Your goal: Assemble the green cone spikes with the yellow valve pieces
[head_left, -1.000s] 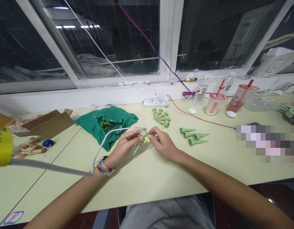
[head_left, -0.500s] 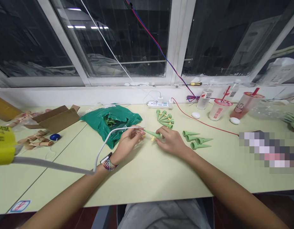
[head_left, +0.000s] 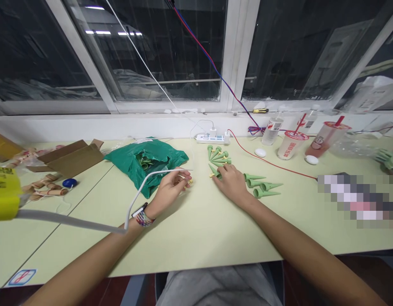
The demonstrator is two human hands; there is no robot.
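My right hand (head_left: 231, 183) is closed around a green plastic cone spike (head_left: 215, 171), held low over the table, its tip pointing away from me. A small yellow piece (head_left: 211, 175) shows at the spike's side. Just beyond lie several green spikes with yellow pieces (head_left: 219, 160), fanned out with their tips together. To the right of this hand are several more green cone spikes (head_left: 263, 187) with open round ends. My left hand (head_left: 171, 183) is curled beside the green plastic bag (head_left: 126, 159), with a yellow piece (head_left: 190, 181) at its fingertips; the palm is hidden.
A white cable (head_left: 132, 199) crosses above my left wrist. Behind are a power strip (head_left: 212, 138) and a red wire (head_left: 279, 168). Drink cups (head_left: 290, 146) and a bottle (head_left: 272, 131) stand back right. A cardboard box (head_left: 72, 159) and wooden pieces (head_left: 48, 189) lie left.
My right hand has carried the green spike away from my left hand, slightly right and toward the fanned spikes. My left hand stays nearly in place.
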